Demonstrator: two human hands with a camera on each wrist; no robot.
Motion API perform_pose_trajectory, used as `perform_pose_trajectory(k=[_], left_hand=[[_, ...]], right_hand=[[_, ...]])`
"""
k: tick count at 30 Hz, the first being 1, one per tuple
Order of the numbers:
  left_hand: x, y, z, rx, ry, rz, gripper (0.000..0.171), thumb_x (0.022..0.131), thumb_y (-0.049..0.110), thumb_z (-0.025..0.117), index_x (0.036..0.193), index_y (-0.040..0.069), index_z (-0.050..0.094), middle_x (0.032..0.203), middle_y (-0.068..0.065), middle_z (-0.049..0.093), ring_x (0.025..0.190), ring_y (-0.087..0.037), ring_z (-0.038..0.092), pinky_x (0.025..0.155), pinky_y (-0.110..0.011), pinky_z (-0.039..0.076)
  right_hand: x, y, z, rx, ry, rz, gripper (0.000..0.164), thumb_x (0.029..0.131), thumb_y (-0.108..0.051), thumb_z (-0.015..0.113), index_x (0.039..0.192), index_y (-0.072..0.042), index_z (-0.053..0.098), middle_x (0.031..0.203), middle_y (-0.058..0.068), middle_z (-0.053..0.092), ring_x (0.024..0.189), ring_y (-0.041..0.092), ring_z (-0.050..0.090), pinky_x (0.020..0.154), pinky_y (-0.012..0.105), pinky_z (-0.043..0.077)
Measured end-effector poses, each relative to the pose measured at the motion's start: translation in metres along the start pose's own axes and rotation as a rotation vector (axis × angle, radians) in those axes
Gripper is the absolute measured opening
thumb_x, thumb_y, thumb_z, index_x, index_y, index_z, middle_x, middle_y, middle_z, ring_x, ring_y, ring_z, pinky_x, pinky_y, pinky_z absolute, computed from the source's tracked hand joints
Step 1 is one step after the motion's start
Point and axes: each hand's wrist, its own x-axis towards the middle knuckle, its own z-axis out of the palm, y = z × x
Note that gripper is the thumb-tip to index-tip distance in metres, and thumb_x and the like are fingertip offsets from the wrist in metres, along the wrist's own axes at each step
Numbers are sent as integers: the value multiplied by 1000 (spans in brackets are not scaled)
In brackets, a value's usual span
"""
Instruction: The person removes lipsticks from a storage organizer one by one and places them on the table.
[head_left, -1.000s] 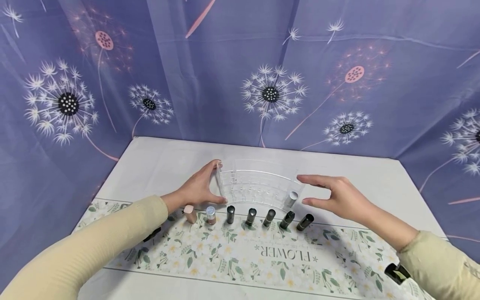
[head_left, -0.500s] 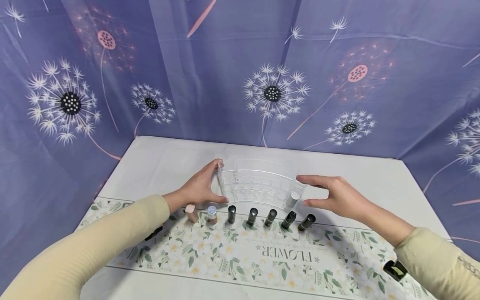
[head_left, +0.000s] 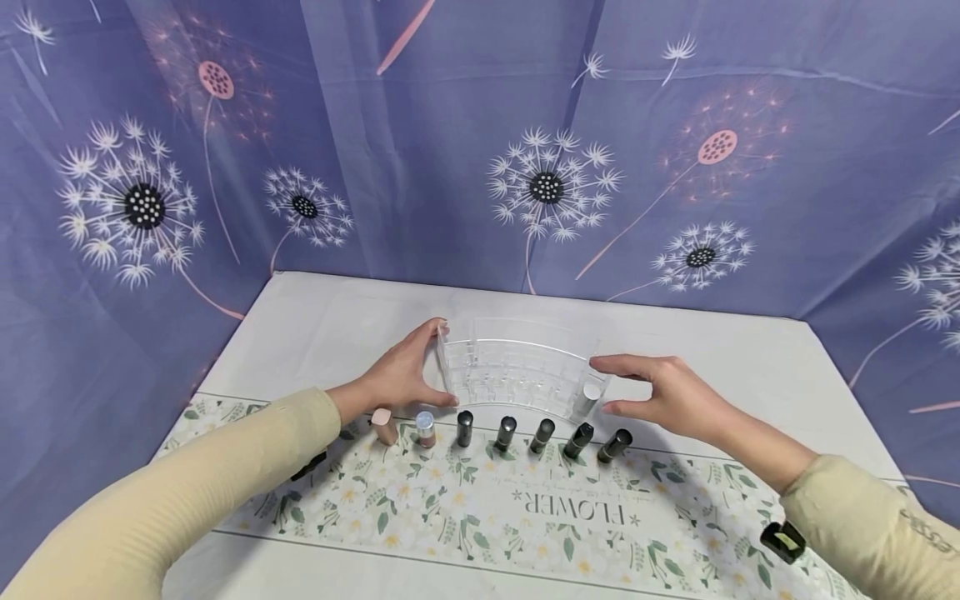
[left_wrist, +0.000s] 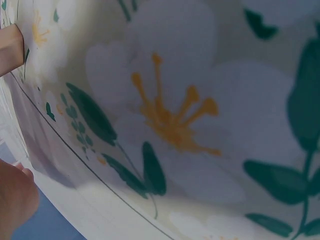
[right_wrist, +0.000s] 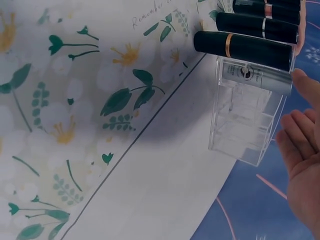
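A clear plastic stepped organizer (head_left: 517,354) with curved tiers stands on the white table. My left hand (head_left: 397,371) grips its left end, thumb at the front corner and fingers at the back. One silver lipstick tube (head_left: 586,402) stands upright in the front right compartment; the right wrist view shows this silver tube (right_wrist: 260,79) inside the clear wall. My right hand (head_left: 671,392) is at the organizer's right end, thumb and forefinger spread apart with the fingertips close to it. In the right wrist view, the thumb (right_wrist: 306,85) lies by the tube's top.
In front of the organizer runs a row of lipsticks: a pink one (head_left: 383,427), a silver-topped one (head_left: 425,428) and several black ones (head_left: 506,433). They stand on a floral mat (head_left: 420,508) lettered FLOWER. A purple dandelion curtain (head_left: 427,150) hangs behind the table.
My right hand has shifted slightly left, nearer the organizer's right end. The left hand, organizer and lipsticks stay in place, while the head view has turned a little.
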Motion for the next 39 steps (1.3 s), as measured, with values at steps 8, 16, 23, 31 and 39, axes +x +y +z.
perform_pose_trajectory(k=[8, 16, 23, 31, 39], left_hand=[[0, -1, 0, -9, -3, 8, 123, 73, 41, 100, 167, 12, 25, 166, -14, 40, 155, -33, 38, 123, -56, 40], [0, 1, 1, -2, -2, 16, 124, 73, 42, 100, 167, 12, 25, 165, -14, 41, 154, -33, 40, 122, -56, 41], [-1, 1, -1, 1, 1, 11, 126, 72, 42, 100, 167, 11, 24, 165, -15, 40, 154, -34, 40, 122, -56, 41], [-1, 0, -1, -3, -1, 17, 125, 73, 42, 100, 167, 11, 24, 165, -15, 40, 154, -35, 40, 122, -57, 41], [-1, 0, 0, -10, 3, 19, 125, 72, 40, 100, 167, 11, 25, 165, -14, 41, 155, -33, 39, 124, -56, 39]], right_hand=[[3, 2, 8, -2, 13, -22, 56, 87, -10, 90, 140, -7, 70, 136, 6, 74, 123, 31, 71, 99, 50, 61], [5, 2, 13, -18, 14, -40, 50, 87, -6, 89, 135, -7, 73, 131, 4, 76, 119, 28, 73, 95, 48, 63], [5, 3, 16, -21, 26, -70, 43, 88, -2, 87, 129, -6, 76, 123, 3, 79, 112, 25, 76, 87, 48, 65], [5, 0, 17, -2, 38, -77, 36, 91, -2, 84, 126, -7, 77, 120, 3, 80, 108, 25, 77, 85, 50, 65], [5, -2, 18, 19, 37, -51, 33, 94, -2, 82, 126, -7, 78, 121, 4, 79, 108, 26, 77, 86, 48, 66]])
